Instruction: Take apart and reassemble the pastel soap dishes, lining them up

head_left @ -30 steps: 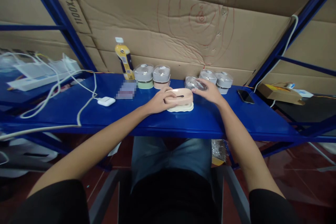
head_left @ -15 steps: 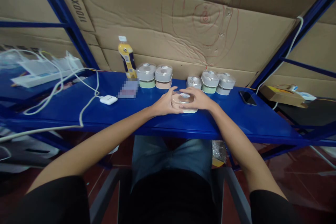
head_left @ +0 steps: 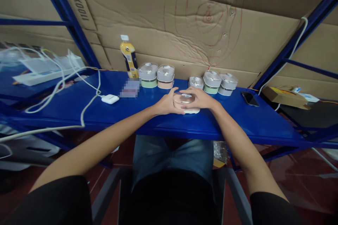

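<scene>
A small pinkish lidded container (head_left: pixel 187 101) with a clear top and a pale base rests on the blue table (head_left: pixel 126 116) in front of me. My left hand (head_left: pixel 167 104) is curled round its left side, thumb up by the lid. From the right, my right hand (head_left: pixel 201 99) grips it, fingers across the front. Behind my hands stands a smaller grey clear-lidded container (head_left: pixel 195 82), partly hidden. Beside it are a green-based container (head_left: pixel 212 82) and a grey one (head_left: pixel 228 83). Left of these sit another green-based container (head_left: pixel 148 75) and a pink-based one (head_left: pixel 165 76).
A yellow drink bottle (head_left: pixel 129 58) stands by the cardboard wall (head_left: pixel 137 21). Near it are a pixelated flat item (head_left: pixel 130 88) and a white earphone case (head_left: pixel 110 98). White cables (head_left: pixel 83 109) trail at left. A black phone (head_left: pixel 249 98) lies at right, near an opened cardboard box (head_left: pixel 285 97).
My view has shifted very slightly. Both hands keep their hold on the container, which stays in the same place on the table.
</scene>
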Demonstrator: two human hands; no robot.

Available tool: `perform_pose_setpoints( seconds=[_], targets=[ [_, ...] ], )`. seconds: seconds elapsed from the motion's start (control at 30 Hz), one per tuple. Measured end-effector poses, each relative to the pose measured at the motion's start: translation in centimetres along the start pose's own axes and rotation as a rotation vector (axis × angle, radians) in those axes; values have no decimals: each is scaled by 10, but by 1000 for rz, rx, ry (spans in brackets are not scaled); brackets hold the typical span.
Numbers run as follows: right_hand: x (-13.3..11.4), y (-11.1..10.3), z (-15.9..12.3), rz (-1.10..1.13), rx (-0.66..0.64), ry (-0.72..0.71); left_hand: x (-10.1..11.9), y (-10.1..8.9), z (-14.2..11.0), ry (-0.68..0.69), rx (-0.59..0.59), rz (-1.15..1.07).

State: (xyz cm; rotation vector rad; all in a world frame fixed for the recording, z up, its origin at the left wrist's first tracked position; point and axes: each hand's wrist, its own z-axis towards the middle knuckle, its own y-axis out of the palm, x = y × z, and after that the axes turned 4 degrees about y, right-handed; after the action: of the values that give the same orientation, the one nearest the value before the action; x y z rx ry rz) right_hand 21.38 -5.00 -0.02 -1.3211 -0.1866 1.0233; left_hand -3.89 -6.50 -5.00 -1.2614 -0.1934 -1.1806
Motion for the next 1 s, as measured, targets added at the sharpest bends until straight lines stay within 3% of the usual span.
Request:
perform_pose_setpoints(
  seconds=[0.17, 0.47, 0.63, 1.0],
  targets=[
    [1, 4, -1, -16, -4, -2, 2, -1, -1, -28, -10, 0],
    [1, 3, -13, 44, -23, 1, 12, -8, -7, 80, -29, 86],
    [16, -6, -18, 142, 1, 99, 6, -16, -8, 113, 36, 176],
    [17, -8, -20, 168, 3, 96, -4, -23, -7, 259, -48, 210]
  ],
)
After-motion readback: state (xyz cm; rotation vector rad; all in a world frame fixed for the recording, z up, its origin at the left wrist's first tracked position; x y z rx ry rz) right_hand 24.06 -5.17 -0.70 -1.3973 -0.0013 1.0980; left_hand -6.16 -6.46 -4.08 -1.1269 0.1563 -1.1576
